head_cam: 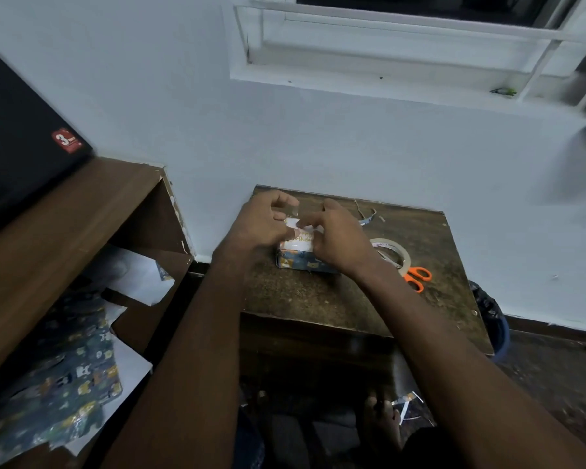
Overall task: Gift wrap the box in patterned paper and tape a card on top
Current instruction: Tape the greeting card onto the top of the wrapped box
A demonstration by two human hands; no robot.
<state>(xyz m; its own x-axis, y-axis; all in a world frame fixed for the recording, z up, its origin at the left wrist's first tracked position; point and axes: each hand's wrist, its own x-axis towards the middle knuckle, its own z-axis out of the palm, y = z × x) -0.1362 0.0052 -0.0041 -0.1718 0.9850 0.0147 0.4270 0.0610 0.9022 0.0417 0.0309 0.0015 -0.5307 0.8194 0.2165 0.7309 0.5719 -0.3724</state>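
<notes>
Pinching at the far edge of the white card (296, 243), the left hand (263, 225) and right hand (339, 238) are each closing their grip with curled fingertips, probably smoothing tape so it stays put. Card is lying on the wrapped box (305, 262), mid-counter (318, 296); its orange lettering is too blurred to read. Tape roll (391, 253) and scissors (418, 277) are waiting just beside, within reach

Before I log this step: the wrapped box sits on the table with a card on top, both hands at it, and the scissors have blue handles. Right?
Not quite: the head view shows the scissors have orange handles. The rest holds: the wrapped box sits on the table with the card on top, left hand and right hand at it.
</notes>
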